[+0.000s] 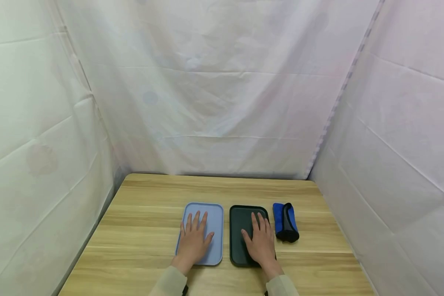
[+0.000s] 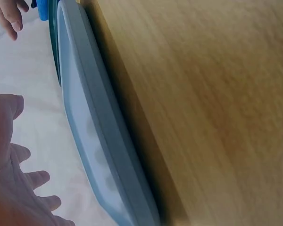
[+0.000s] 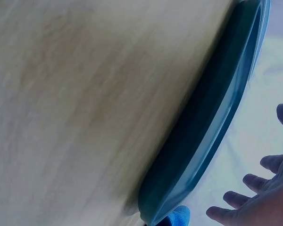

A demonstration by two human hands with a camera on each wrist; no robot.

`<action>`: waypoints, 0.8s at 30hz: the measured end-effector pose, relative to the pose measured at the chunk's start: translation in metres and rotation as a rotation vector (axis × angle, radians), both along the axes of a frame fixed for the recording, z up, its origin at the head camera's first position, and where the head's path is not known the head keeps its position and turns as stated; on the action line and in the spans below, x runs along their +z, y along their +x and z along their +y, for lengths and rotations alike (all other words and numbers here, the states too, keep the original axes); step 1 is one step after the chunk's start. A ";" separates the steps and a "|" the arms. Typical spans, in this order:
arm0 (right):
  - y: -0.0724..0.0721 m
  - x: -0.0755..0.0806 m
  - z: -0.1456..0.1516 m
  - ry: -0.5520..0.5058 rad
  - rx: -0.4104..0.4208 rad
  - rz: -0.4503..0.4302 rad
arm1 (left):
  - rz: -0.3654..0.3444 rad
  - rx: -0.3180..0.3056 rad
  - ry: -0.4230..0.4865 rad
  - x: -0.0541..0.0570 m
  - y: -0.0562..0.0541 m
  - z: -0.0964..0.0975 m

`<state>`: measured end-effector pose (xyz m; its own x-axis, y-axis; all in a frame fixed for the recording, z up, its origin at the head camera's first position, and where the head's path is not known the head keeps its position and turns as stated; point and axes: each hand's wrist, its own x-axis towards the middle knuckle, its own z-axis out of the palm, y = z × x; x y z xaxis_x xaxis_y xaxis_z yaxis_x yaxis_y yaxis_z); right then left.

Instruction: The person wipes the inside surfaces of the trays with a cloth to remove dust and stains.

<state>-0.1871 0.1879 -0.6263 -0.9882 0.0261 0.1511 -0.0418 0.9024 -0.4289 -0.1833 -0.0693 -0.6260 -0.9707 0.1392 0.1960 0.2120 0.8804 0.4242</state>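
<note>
Two shallow rectangular trays lie side by side on the wooden table, a light blue tray (image 1: 216, 222) on the left and a dark green tray (image 1: 238, 224) on the right. Over the light blue one hovers my left hand (image 1: 193, 242), palm down with fingers spread. My right hand (image 1: 261, 244) is held the same way above the green tray's right half. Both wrist views show a gap between each hand and its tray; the left hand (image 2: 12, 183) and right hand (image 3: 266, 193) hold nothing. The hands and forearms cover parts of the trays.
Right of the green tray lies a folded blue cloth (image 1: 278, 218) with a black curved object (image 1: 288, 235) on it, wide at its near end. White sheets (image 1: 222, 102) hang behind the wooden table (image 1: 144, 230) and along both sides.
</note>
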 end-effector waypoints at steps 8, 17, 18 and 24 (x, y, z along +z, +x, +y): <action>0.003 -0.003 0.007 -0.029 -0.004 0.024 | -0.041 0.014 -0.002 0.004 0.002 -0.004; 0.004 -0.004 0.028 -0.067 -0.041 0.047 | -0.090 0.038 0.031 -0.002 0.002 -0.021; 0.004 -0.004 0.031 -0.071 -0.043 0.054 | -0.087 0.040 0.042 -0.003 0.002 -0.023; 0.003 -0.002 0.051 -0.065 -0.052 0.173 | -0.079 0.075 0.112 -0.004 0.001 -0.038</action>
<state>-0.1846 0.2389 -0.6287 -0.9447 0.0915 0.3150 -0.0741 0.8760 -0.4766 -0.1822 -0.1069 -0.6301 -0.9905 0.0469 0.1291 0.1093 0.8385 0.5338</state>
